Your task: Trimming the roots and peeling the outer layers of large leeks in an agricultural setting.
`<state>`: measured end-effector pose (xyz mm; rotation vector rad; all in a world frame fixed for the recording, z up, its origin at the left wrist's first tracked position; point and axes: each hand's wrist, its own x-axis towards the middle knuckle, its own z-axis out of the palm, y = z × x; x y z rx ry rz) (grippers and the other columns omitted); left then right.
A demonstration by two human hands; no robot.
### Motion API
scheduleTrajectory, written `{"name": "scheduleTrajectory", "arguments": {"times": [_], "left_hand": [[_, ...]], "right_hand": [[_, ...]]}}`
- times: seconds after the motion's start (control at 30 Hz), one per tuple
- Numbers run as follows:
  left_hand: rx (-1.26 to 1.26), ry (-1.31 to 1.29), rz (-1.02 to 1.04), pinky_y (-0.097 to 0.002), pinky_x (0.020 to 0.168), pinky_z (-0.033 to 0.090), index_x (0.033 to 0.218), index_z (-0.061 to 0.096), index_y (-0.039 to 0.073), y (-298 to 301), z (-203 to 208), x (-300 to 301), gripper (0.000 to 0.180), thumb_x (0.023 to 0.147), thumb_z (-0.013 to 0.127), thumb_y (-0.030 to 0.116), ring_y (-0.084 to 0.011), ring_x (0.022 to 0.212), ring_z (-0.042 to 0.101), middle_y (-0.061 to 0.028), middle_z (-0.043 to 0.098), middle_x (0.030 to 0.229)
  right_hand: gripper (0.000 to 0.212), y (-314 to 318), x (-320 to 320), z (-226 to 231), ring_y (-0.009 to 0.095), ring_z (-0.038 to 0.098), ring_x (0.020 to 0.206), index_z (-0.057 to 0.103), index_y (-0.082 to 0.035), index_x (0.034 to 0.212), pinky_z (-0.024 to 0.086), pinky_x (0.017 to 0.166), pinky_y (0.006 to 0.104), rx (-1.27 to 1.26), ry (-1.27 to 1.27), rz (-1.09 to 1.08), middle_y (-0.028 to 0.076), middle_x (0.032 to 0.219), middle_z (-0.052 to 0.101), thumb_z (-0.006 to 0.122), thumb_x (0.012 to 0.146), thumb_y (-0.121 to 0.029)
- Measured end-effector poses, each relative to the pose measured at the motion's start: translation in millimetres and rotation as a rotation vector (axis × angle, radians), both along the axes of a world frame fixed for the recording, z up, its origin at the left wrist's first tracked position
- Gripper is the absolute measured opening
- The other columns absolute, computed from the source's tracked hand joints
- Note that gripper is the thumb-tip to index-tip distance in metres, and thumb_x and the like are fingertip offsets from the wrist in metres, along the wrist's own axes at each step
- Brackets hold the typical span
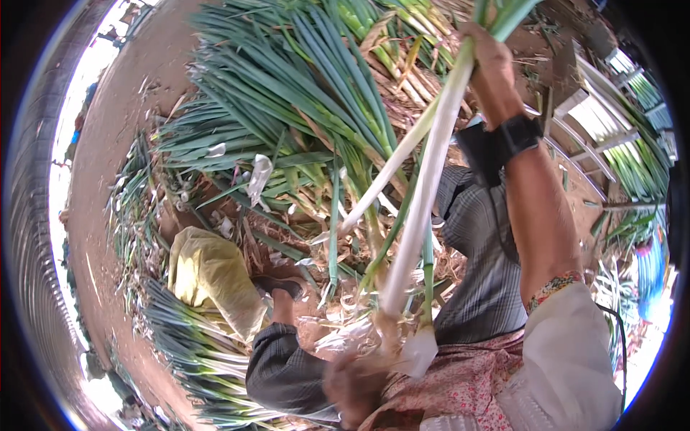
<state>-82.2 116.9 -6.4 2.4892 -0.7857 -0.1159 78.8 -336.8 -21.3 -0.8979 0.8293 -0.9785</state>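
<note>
My right hand [490,61] is raised at the upper right, its fingers wrapped round a few long green onions [435,158]. Their green tops stick up past the fist, and the white shanks slant down toward my lap. The thickest shank runs down to its root end, close to my left hand [353,388]. Motion smears the left hand's fingers, so I cannot see whether they hold anything. Right beside it, a pale strip of peel [418,352] hangs near the roots. A dark band [514,140] circles my right wrist.
A big heap of green onions [287,79] lies ahead of me. Another bundle [205,352] is at the lower left, next to a yellow sack [208,276]. Peelings [345,330] litter the ground between my legs. Slatted crates [600,126] with more onions stand at the right.
</note>
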Motion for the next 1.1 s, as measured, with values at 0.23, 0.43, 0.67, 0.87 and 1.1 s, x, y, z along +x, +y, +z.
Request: {"name": "scheduleTrajectory", "arguments": {"times": [0.23, 0.43, 0.67, 0.87, 1.1], "left_hand": [[0.022, 0.392, 0.083, -0.0400, 0.069, 0.043, 0.107, 0.057, 0.012, 33.5, -26.1, 10.3, 0.045, 0.065, 0.071, 0.020, -0.0325, 0.085, 0.054, -0.0186, 0.054, 0.097], [-0.262, -0.253, 0.156, -0.0432, 0.099, 0.027, 0.125, 0.036, 0.001, -4.7, 56.7, 43.4, 0.087, 0.052, 0.079, 0.017, -0.0356, 0.120, 0.033, -0.0199, 0.037, 0.128], [0.008, -0.389, 0.096, -0.0519, 0.100, 0.018, 0.124, 0.042, 0.008, 11.8, 54.3, 19.4, 0.059, 0.074, 0.064, 0.030, -0.0352, 0.119, 0.035, -0.0134, 0.045, 0.124], [-0.534, 0.659, -0.064, -0.0320, 0.078, 0.043, 0.123, 0.043, 0.004, 77.2, 85.4, -47.2, 0.047, 0.082, 0.058, 0.021, -0.0202, 0.095, 0.055, -0.0165, 0.058, 0.104], [-0.836, 0.795, -0.170, -0.0266, 0.075, 0.043, 0.124, 0.040, 0.001, 129.5, 50.8, -124.6, 0.044, 0.087, 0.053, 0.020, -0.0121, 0.091, 0.052, -0.0065, 0.058, 0.106]], "right_hand": [[0.016, 30.8, -10.4, 20.4, 0.011, 0.046, 0.055, 0.056, -0.005, 0.075, 0.038, 0.049, 0.0258, -0.104, -0.095, -0.149, 0.000, 0.066, 0.049, 0.064, 0.072, -0.018], [0.026, 112.3, -78.8, 52.9, 0.012, 0.049, 0.069, 0.055, -0.004, 0.098, 0.043, 0.057, 0.0263, -0.254, -0.237, 0.129, 0.004, 0.081, 0.052, 0.063, 0.077, -0.018], [0.045, 189.2, -142.9, 149.8, 0.012, 0.054, 0.072, 0.049, -0.006, 0.112, 0.046, 0.061, 0.0259, -0.053, -0.386, 0.530, 0.004, 0.081, 0.057, 0.064, 0.077, -0.028], [0.042, 204.1, -156.6, 171.6, 0.017, 0.055, 0.086, 0.041, -0.004, 0.122, 0.050, 0.072, 0.0324, -0.205, -0.451, 0.801, 0.008, 0.098, 0.055, 0.047, 0.088, -0.028], [0.048, 236.6, -95.7, 174.0, 0.017, 0.049, 0.090, 0.022, -0.001, 0.132, 0.043, 0.072, 0.0292, -0.037, -0.834, 1.415, 0.007, 0.103, 0.047, 0.039, 0.092, -0.020]]}}
